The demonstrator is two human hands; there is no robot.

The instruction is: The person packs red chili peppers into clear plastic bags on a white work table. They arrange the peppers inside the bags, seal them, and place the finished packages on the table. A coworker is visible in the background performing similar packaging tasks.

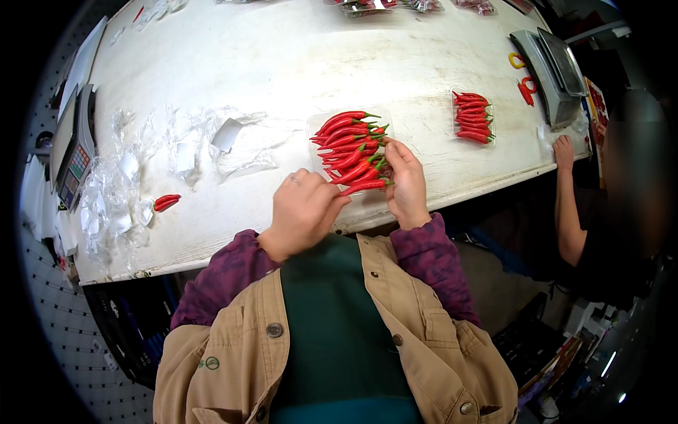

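Note:
Red chili peppers (349, 143) with green stems lie side by side, heaped in a clear plastic tray (312, 119) in front of me. My left hand (304, 209) is at the tray's near left corner, its thumb and finger closed at the tip of the nearest chili (365, 186). On the right side, my right hand (405, 180) has its fingers at the stems and the tray's edge; whether it grips a chili or only touches them I cannot tell. Farther right lies a second clear tray (454, 119) with smaller rows of red chilies (473, 119).
Crumpled clear plastic film with white labels (127, 167) covers the table's left part, near loose chili pieces (167, 202). Scales stand at the left (74, 153) and right (551, 79). Scissors (525, 85) lie by the right scale. A co-worker's hand (563, 151) rests on the right edge. Chili packs (365, 5) lie at the back.

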